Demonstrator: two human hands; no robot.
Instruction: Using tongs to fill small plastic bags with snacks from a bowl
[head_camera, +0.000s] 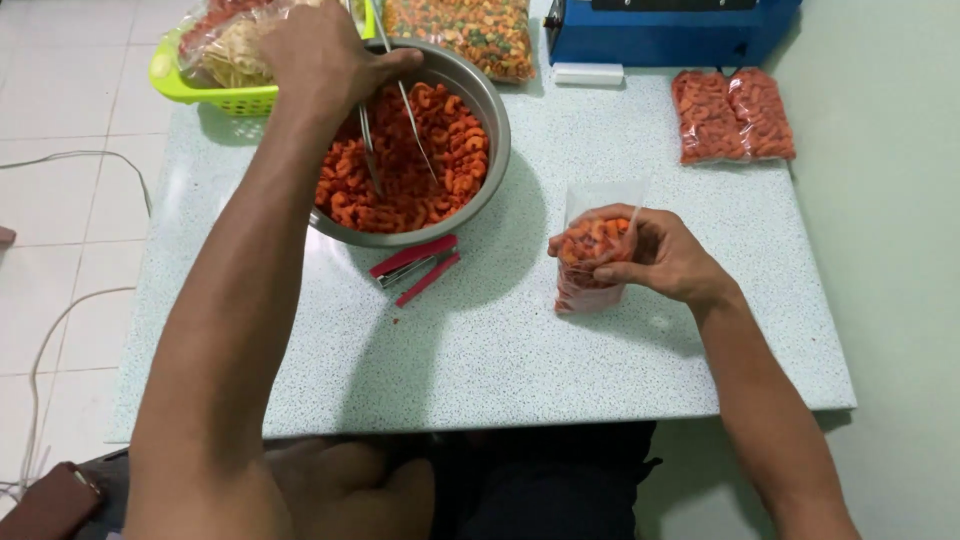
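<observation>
Sitting at a speckled table (480, 350) over white floor tiles (60, 90), my left hand (320, 55) grips tongs (385, 120) pointing down into the bowl (495, 120); my right hand (655, 255) clamps an upright bag (590, 265).

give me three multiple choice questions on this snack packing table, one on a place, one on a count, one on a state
1. Where does the red stapler lie?
A. in the green basket
B. on the table just in front of the metal bowl
C. on the blue machine

2. How many filled bags lie at the table's far right?
A. two
B. four
C. none

3. What state is the small bag in the right hand?
A. empty
B. sealed flat
C. open and partly filled

Answers: 1 B, it lies by the metal bowl. 2 A, two filled bags lie side by side. 3 C, the right hand holds the small bag open, orange snacks inside.
</observation>
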